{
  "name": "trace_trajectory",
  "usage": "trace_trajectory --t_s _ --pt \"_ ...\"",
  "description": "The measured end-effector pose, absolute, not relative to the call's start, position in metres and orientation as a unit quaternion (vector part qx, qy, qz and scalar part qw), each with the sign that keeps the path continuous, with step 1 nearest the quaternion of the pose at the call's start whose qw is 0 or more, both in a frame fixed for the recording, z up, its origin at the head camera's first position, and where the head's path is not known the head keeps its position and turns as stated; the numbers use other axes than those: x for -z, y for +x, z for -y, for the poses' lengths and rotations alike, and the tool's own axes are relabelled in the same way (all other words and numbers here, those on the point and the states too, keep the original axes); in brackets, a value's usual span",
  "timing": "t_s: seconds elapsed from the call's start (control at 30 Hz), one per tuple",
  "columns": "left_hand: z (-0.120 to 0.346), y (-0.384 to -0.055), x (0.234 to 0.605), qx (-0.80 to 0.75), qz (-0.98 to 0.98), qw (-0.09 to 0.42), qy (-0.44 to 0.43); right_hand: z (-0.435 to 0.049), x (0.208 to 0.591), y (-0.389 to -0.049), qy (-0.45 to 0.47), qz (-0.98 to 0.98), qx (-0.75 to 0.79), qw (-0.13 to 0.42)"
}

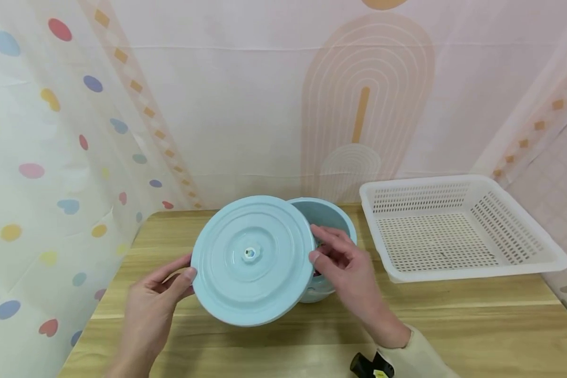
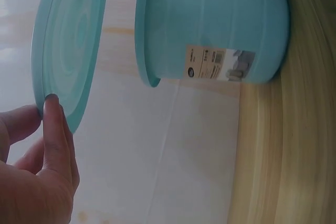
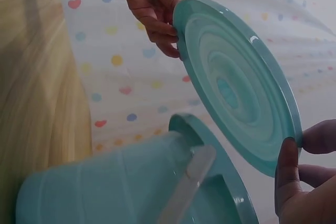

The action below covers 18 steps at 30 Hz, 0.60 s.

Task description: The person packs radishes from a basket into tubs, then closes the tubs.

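A round light-blue lid [image 1: 252,283] with a small knob at its centre is held up by both hands. My left hand [image 1: 151,304] pinches its left rim between thumb and fingers. On the opposite rim, my right hand [image 1: 352,275] pinches the lid the same way. Behind and below the lid stands a light-blue bucket [image 1: 318,210], its top uncovered. The lid is tilted and apart from the bucket in both wrist views. Part of the bucket's contents shows dark past the right fingers, too little to identify. A pale handle [image 3: 189,184] lies along the bucket's side.
A white perforated plastic basket [image 1: 387,262] stands at the right of the wooden table [image 1: 227,352]. A patterned cloth [image 1: 245,121] hangs behind the table and along its sides. A black strap-like item [image 1: 370,365] sits by the right sleeve.
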State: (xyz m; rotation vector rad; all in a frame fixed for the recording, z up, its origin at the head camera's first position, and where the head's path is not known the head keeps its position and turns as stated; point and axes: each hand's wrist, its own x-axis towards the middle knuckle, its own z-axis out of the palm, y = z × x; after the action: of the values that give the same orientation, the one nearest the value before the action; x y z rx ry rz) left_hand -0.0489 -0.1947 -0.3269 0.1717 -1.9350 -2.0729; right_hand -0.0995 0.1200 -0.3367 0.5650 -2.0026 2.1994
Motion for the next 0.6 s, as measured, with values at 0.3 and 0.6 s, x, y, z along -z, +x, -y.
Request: trace_trajectory --t_s 0.3,0.6 --pt "0.174 -0.066 0.327 0.724 0.672 0.141 0.061 -0.136 0.338 -0.109 0.14 0.686 -0.708 0.095" --pt "0.158 -0.08 0.331 0.723 0.675 0.135 0.058 -0.15 0.339 -0.117 0.103 0.694 -0.706 0.093"
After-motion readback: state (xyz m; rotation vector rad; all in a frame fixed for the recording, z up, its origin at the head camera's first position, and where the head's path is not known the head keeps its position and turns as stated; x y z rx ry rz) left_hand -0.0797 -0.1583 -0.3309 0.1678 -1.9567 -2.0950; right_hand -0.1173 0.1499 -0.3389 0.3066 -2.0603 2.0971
